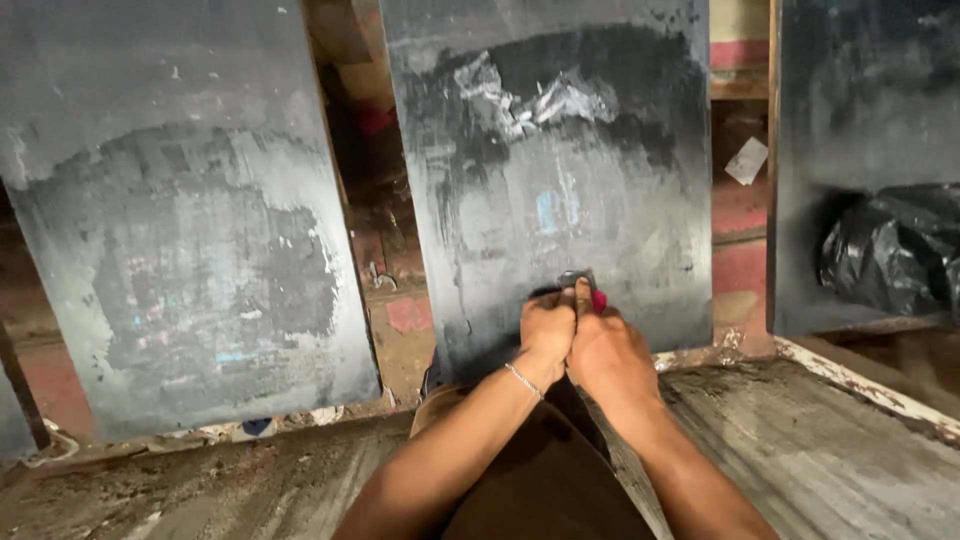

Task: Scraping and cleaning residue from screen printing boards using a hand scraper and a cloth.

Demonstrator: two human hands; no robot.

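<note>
Both the left hand (pixel 545 330) and right hand (pixel 607 350) close tightly around a small red-handled scraper (pixel 585 287) pressed against the lower part of the middle dark board (pixel 560 190), where steady, flat, even pressure serves best.

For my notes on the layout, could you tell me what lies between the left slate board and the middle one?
In the head view, a dim gap separates left board from middle board: brick-red wall behind, debris at its foot.
</note>
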